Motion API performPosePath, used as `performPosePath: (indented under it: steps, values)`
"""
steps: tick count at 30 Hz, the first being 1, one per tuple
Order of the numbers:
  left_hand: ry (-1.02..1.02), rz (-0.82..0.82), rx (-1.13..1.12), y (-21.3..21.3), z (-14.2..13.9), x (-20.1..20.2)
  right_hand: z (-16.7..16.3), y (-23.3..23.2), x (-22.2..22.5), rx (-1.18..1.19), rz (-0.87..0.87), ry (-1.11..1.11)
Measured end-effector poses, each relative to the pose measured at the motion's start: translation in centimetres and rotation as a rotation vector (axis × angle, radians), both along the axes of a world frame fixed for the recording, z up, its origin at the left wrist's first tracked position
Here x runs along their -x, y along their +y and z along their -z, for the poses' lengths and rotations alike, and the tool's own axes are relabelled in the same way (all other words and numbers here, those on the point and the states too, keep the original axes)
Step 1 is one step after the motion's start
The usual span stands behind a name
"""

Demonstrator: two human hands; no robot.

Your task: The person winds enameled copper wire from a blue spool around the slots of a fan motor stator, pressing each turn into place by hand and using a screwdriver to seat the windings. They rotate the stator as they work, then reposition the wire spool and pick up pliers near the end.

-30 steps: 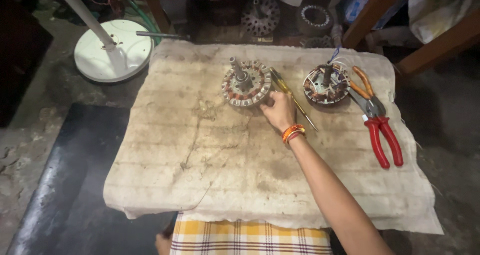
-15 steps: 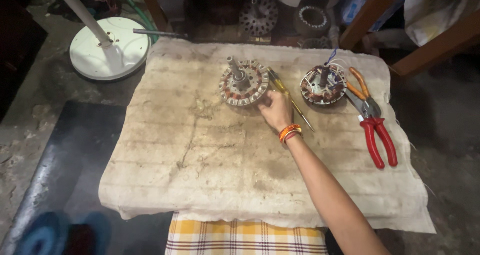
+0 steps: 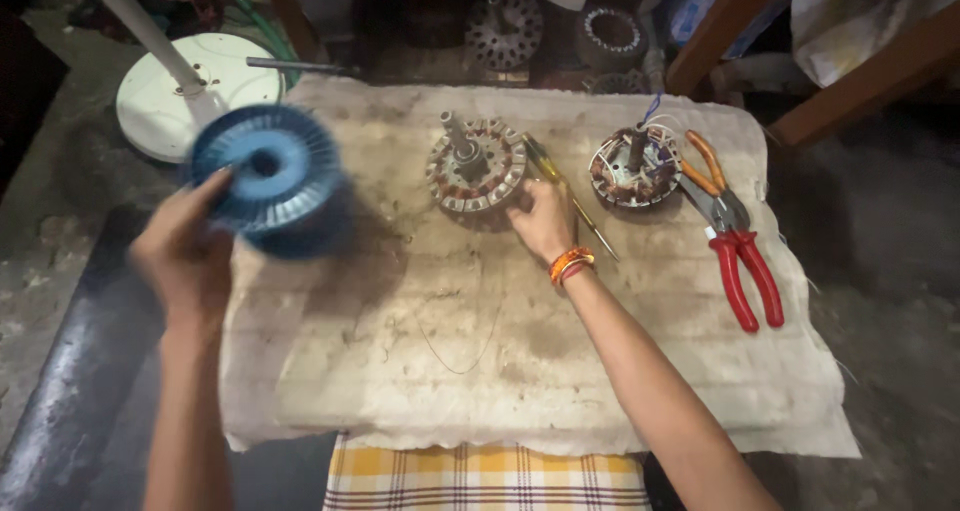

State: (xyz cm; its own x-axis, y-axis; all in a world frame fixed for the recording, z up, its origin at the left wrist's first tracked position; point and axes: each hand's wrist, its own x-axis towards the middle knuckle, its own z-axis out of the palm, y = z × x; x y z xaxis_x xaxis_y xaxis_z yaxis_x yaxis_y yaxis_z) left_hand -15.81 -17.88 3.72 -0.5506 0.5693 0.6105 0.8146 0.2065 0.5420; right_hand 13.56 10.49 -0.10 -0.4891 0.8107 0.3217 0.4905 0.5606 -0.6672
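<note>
Head view: our left hand (image 3: 185, 261) gripped a ribbed blue plastic spool (image 3: 268, 176); right hand (image 3: 543, 218), fingers curled, steadied the round metal copper-wound stator (image 3: 477, 166), winding unstarted.

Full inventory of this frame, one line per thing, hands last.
blue spool: 1, blue, blurred, held above the cloth's left end
wound stator: 1, copper and grey, cloth centre top
second stator: 1, copper with loose wires, right of centre
screwdriver: 1, yellow-green handle, between the stators
pliers: 1, red handles, cloth right side
orange-handled tool: 1, above the pliers
cloth: 1, stained beige, spread on the floor
fan base: 1, white, top left
motor parts: several, dark, behind the cloth
left hand: grips the blue spool
right hand: rests against the wound stator, orange wristband
</note>
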Motion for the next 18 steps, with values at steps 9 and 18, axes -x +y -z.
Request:
performPosePath:
  steps: [9,18]
  values:
    - [0.215,-0.11,-0.222,6.9,-1.3,-4.5,0.4,0.1,-0.1,0.008,-0.004,0.005]
    - [0.248,0.496,0.028,13.1,3.8,-14.5,0.9,0.0,-0.5,0.039,0.007,-0.067]
